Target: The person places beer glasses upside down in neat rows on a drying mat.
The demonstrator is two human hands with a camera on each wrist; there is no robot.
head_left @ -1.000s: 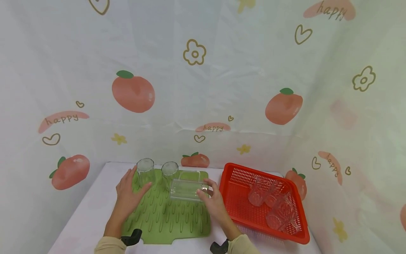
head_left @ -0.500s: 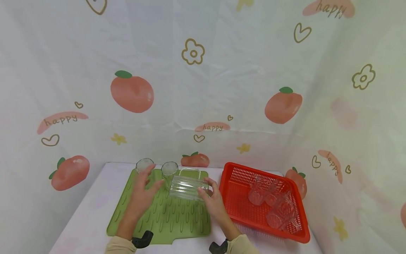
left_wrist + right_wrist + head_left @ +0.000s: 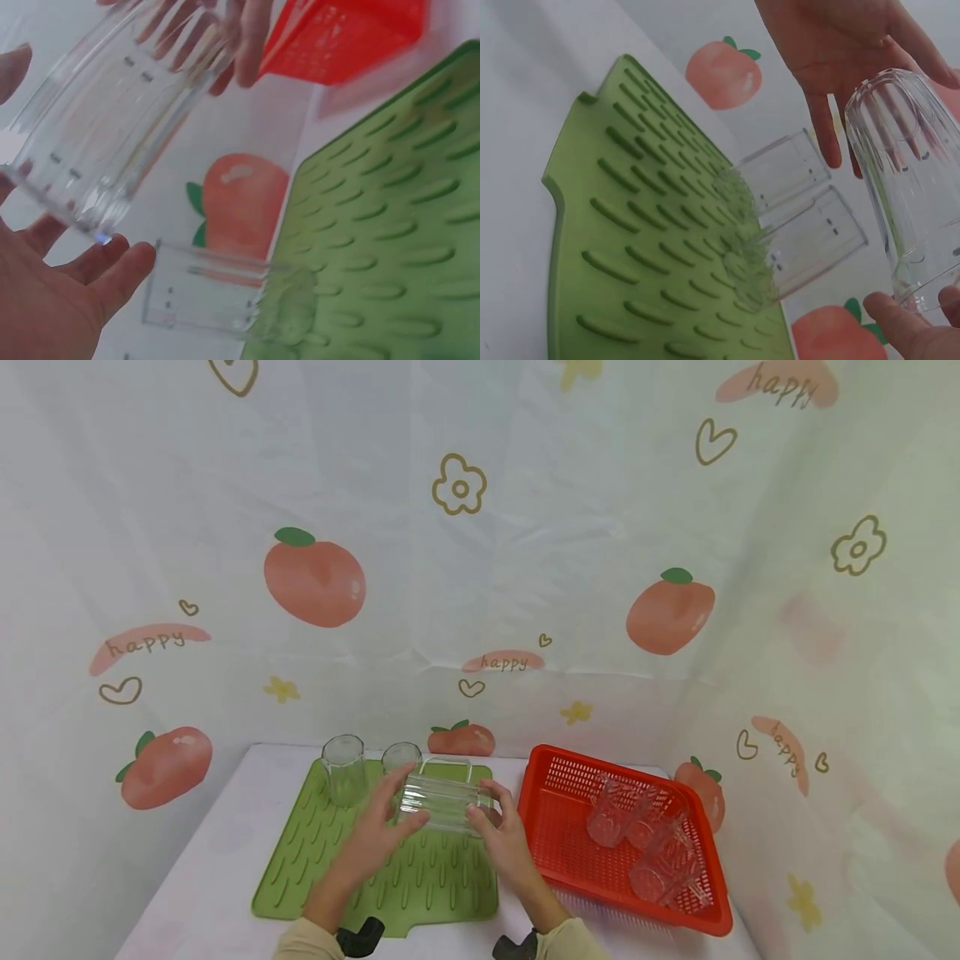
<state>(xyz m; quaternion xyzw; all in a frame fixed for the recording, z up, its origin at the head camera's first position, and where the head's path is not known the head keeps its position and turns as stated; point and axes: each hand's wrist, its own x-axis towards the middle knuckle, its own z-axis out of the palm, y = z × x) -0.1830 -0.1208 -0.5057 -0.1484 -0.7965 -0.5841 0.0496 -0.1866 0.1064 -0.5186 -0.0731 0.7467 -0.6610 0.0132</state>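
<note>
A clear glass mug lies on its side in the air above the green drying mat, its handle pointing to the back. My right hand grips its right end between thumb and fingers. Around the mug's left end, my left hand is held with thumb and fingers spread; in the right wrist view its fingers look straight beside the glass. Whether they touch it is hard to tell. Two clear glasses stand upright at the mat's back: one on the left, the other partly hidden behind my left hand and the mug.
To the right of the mat stands a red plastic basket with several clear glass mugs lying in it. Behind the white table hangs a white curtain with fruit prints.
My left hand has moved right, from the left standing glass to the left end of the held mug. My right hand keeps hold of the mug, which has turned slightly.
</note>
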